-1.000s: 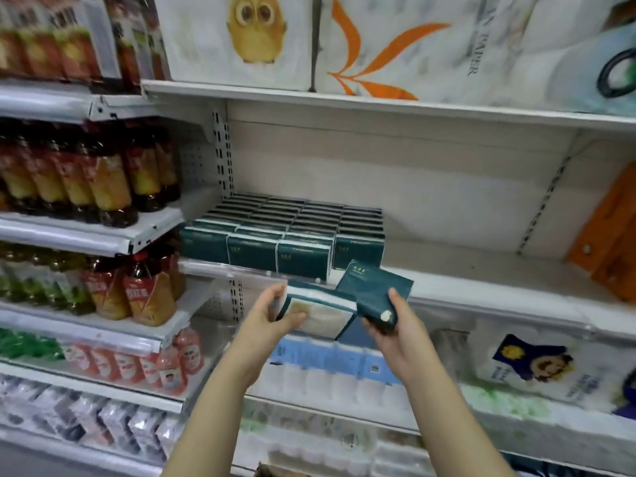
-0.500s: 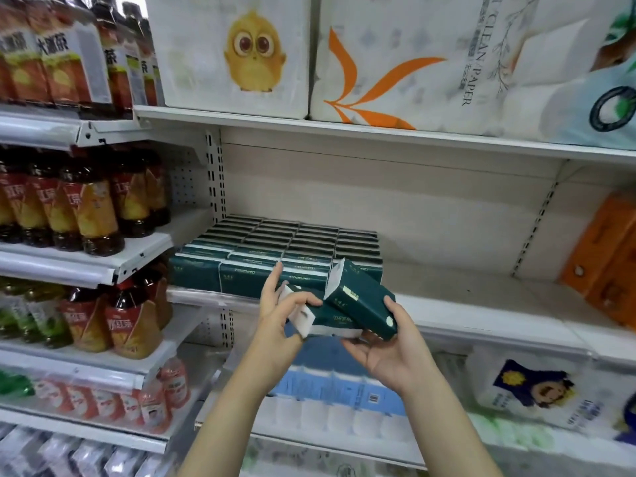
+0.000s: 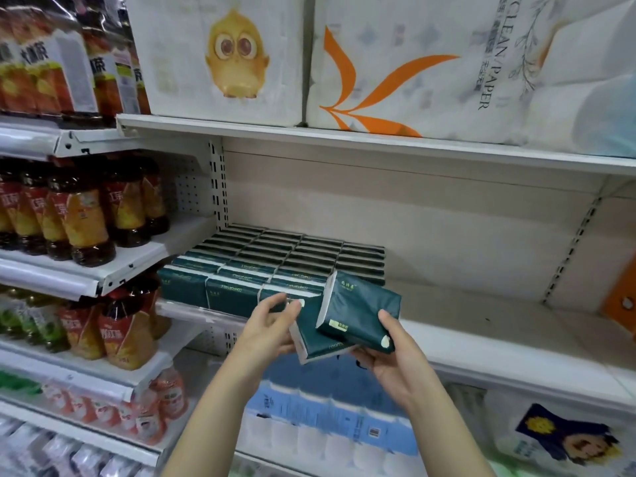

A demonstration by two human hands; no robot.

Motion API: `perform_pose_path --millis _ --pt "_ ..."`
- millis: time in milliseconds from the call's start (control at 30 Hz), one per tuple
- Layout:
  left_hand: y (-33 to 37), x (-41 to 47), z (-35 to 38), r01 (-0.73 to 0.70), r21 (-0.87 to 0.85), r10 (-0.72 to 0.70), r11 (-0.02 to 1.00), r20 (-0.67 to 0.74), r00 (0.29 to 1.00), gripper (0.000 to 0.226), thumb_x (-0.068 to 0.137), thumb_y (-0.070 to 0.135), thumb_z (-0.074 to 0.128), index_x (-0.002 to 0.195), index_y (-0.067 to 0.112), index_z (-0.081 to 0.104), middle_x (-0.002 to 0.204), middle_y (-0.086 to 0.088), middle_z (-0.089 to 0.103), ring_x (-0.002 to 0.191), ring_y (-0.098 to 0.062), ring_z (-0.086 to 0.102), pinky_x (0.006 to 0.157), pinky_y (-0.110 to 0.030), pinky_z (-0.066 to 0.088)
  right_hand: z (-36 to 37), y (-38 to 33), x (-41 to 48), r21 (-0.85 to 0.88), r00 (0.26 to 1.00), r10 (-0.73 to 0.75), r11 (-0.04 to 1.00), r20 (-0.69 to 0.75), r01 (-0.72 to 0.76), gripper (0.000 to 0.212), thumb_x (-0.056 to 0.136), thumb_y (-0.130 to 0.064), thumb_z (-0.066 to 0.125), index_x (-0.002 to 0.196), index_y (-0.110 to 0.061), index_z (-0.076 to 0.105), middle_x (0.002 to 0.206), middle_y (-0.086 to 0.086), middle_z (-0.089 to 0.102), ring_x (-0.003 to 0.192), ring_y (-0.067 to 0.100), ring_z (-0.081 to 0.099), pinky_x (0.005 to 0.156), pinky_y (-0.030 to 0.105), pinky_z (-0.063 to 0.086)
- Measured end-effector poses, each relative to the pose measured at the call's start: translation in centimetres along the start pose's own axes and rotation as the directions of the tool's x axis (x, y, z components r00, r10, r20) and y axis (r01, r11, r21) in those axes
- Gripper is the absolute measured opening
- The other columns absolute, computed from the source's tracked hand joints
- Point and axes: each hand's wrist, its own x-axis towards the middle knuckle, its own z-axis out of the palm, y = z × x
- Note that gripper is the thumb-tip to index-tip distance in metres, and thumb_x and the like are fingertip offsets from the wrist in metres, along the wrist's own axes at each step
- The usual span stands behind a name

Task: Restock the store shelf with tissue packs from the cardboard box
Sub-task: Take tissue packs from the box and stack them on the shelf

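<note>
— Nearest, then: what is the person carrying?

— Two dark green tissue packs, held just in front of the shelf lip. The right hand point(image 3: 395, 363) cups the upper pack point(image 3: 361, 318) from below, fingers curled under it and the thumb pressed on its near corner at about four o'clock, so it is closed on that pack. The pack tilts, its white end turned up toward eleven o'clock.

— And the other hand?

— The left hand point(image 3: 268, 325) has the lower pack point(image 3: 313, 339), which lies partly beneath the first. Its thumb and fingers pinch the top edge at nine o'clock; they are close together, clamped on the wrapper, not spread.

— Why hold them overlapped like that?

— Probably so both travel together, then separate for placing one at a time. That is a judgement only.

— Farther back?

— A block of stocked packs point(image 3: 272, 266) fills the left part of the middle shelf point(image 3: 481, 325), standing on edge in tight rows against the upright. From the block toward three o'clock the shelf board is bare, which looks like where these two belong.

— Beyond that?

— Large paper-roll bundles point(image 3: 413, 63) sit on the shelf above at twelve o'clock, and drink bottles point(image 3: 86, 215) stand at nine o'clock. The cardboard box is not in view.
</note>
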Motion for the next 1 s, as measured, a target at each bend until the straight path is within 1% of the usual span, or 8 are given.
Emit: perform_pose_path --millis 133,267,367,433,500,667,867,1000 --pt "0.2 1.5 1.0 -0.024 -0.017 0.023 1.0 -0.066 0.998 0.022 0.091 0.013 0.066 0.103 -0.003 0.056 0.113 -0.03 0.062 0.1 -0.036 0.067 0.076 -0.033 0.06 -0.6 -1.4 1.3 0.059 0.998 -0.052 0.997 0.033 0.05 0.027 0.089 -0.025 0.06 0.114 -0.014 0.063 0.109 0.009 0.072 0.102 0.025 0.064 0.095 0.042 0.049" --pt "1.0 2.9 0.6 -0.062 -0.164 0.025 0.985 -0.219 0.975 0.022 0.092 0.013 0.063 0.106 0.004 0.048 0.118 -0.023 0.058 0.098 -0.029 0.068 0.081 -0.036 0.058 -2.5 -3.1 2.9 0.036 0.975 -0.219 0.975 -0.047 0.221 0.016 0.094 -0.019 0.057 0.109 -0.02 0.063 0.104 -0.001 0.072 0.092 0.011 0.065 0.082 0.028 0.047" --pt "1.6 3.3 0.6 -0.072 -0.331 -0.024 0.941 -0.278 0.96 0.011 0.095 0.006 0.055 0.1 0.006 0.045 0.118 -0.024 0.056 0.098 -0.029 0.065 0.077 -0.036 0.054 -4.0 -3.3 3.8 -0.166 0.948 -0.302 0.944 -0.095 0.284 0.019 0.094 -0.01 0.058 0.11 -0.021 0.062 0.108 -0.001 0.07 0.093 0.01 0.066 0.077 0.025 0.047" --pt "1.7 3.5 0.8 -0.063 -0.357 -0.039 0.932 -0.271 0.962 0.012 0.095 0.001 0.052 0.098 0.008 0.043 0.119 -0.026 0.054 0.102 -0.034 0.063 0.075 -0.038 0.055 -4.5 -2.8 4.3 -0.321 0.942 -0.32 0.907 -0.102 0.273 0.025 0.092 -0.006 0.062 0.114 -0.019 0.06 0.11 -0.001 0.069 0.096 0.011 0.065 0.075 0.023 0.047" --pt "1.6 3.8 1.0 -0.059 -0.372 -0.041 0.926 -0.253 0.966 0.028 0.093 -0.004 0.05 0.112 0.015 0.039 0.123 -0.025 0.05 0.106 -0.04 0.061 0.075 -0.043 0.056 -4.6 -1.9 4.7 -0.441 0.945 -0.318 0.862 -0.083 0.252 0.029 0.09 -0.005 0.065 0.115 -0.018 0.059 0.109 -0.002 0.069 0.098 0.012 0.065 0.076 0.023 0.049" --pt "1.2 4.4 1.1 -0.06 -0.336 0.005 0.94 -0.164 0.986 0.069 0.09 -0.011 0.044 0.137 0.039 0.035 0.115 -0.015 0.054 0.107 -0.042 0.06 0.086 -0.053 0.055 -4.3 -0.1 6.5 -0.726 0.944 -0.328 0.657 -0.029 0.206 0.038 0.087 -0.017 0.072 0.121 -0.023 0.057 0.115 -0.005 0.064 0.09 0.012 0.067 0.086 0.038 0.056" --pt "0.9 5.4 0.7 -0.012 -0.468 -0.032 0.884 -0.086 0.996 0.054 0.091 -0.01 0.04 0.136 0.021 0.047 0.127 -0.019 0.056 0.116 -0.042 0.057 0.083 -0.044 0.055 -3.0 1.1 7.9 -0.9 0.869 -0.495 0.378 0.001 0.216 0.046 0.087 -0.025 0.072 0.125 -0.018 0.048 0.12 -0.006 0.046 0.091 0.013 0.056 0.077 0.024 0.042" --pt "0.7 5.6 0.4 -0.004 -0.533 -0.031 0.846 -0.058 0.998 0.049 0.093 -0.006 0.04 0.135 0.018 0.048 0.131 -0.018 0.054 0.119 -0.04 0.056 0.083 -0.043 0.056 -3.0 1.4 8.4 -0.881 0.852 -0.522 0.424 -0.046 0.212 0.063 0.086 -0.024 0.073 0.138 -0.017 0.038 0.119 0.0 0.051 0.083 0.007 0.054 0.07 0.022 0.041"
